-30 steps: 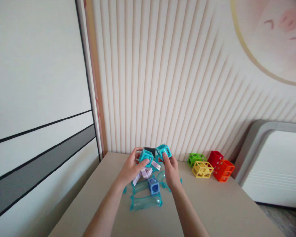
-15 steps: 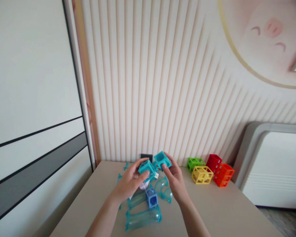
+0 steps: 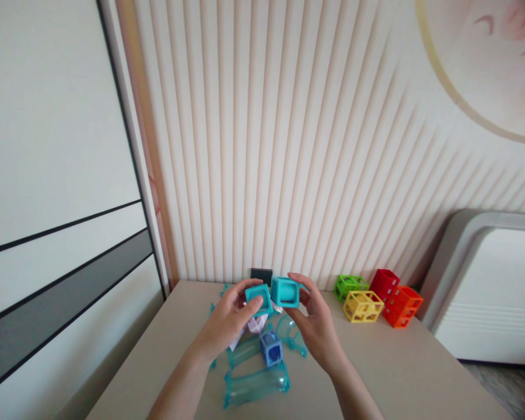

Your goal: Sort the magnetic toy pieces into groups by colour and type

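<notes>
Now the R teal cube (image 3: pixel 285 291) has been turned vs. a moment ago, so it's held approx. level w/ the L teal cube (image 3: pixel 262 297), above the table (image 3: pixel 166 350); contact can't be told. Each is pinched betw. thumb & fingers, by R hand (image 3: pixel 318 321) and L hand (image 3: pixel 227 321) resp. Opaque, hard-looking plastic w/ framed openings is seen; below, a see-through rounded tube (image 3: pixel 257 386) is laid.

The beige table (image 3: pixel 354 373) bears translucent teal tubes (image 3: pixel 256 387) and brightly coloured blocks (image 3: pixel 380 283).
</notes>
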`<state>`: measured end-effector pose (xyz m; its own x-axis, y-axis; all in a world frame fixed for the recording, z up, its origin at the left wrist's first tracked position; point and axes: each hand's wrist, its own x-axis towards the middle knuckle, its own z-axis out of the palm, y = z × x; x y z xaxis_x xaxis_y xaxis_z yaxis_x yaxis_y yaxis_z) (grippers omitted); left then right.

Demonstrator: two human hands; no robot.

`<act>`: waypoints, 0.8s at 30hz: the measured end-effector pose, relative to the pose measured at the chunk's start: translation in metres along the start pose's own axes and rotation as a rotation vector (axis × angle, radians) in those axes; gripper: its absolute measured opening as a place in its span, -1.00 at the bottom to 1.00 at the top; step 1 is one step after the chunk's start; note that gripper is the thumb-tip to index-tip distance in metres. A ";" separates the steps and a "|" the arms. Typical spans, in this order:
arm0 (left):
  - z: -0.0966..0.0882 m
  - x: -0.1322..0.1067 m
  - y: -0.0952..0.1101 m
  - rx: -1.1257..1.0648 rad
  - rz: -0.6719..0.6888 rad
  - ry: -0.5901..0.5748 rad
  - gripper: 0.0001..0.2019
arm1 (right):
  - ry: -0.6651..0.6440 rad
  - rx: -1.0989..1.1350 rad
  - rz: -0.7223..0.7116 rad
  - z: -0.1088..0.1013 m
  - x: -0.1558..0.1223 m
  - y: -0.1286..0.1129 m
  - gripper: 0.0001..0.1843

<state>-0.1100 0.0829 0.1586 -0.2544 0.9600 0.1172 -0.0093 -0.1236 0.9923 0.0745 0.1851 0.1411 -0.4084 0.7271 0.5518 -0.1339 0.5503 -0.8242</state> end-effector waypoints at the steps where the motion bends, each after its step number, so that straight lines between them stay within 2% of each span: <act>1: 0.000 0.000 0.000 0.006 -0.002 0.009 -0.38 | -0.007 -0.021 -0.032 0.000 -0.001 -0.001 -0.54; 5: -0.002 0.000 0.001 0.027 0.002 0.030 -0.39 | -0.078 -0.122 -0.083 0.000 -0.003 -0.005 -0.53; 8: -0.002 -0.002 0.002 0.011 0.029 -0.007 -0.39 | -0.114 -0.138 -0.073 0.002 -0.005 -0.009 -0.48; 13: 0.001 -0.010 0.008 0.032 0.066 -0.095 -0.19 | -0.134 -0.124 -0.055 0.006 -0.008 -0.015 -0.43; 18: 0.003 -0.013 0.015 0.047 0.115 -0.062 -0.44 | -0.129 -0.158 -0.062 0.005 -0.009 -0.022 -0.37; 24: 0.000 -0.013 0.012 0.210 0.196 0.002 -0.53 | -0.136 -0.193 -0.092 0.000 -0.009 -0.028 -0.42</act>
<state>-0.1069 0.0690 0.1694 -0.2339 0.9222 0.3078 0.2404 -0.2519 0.9374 0.0820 0.1637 0.1591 -0.5219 0.6159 0.5901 -0.0065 0.6889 -0.7248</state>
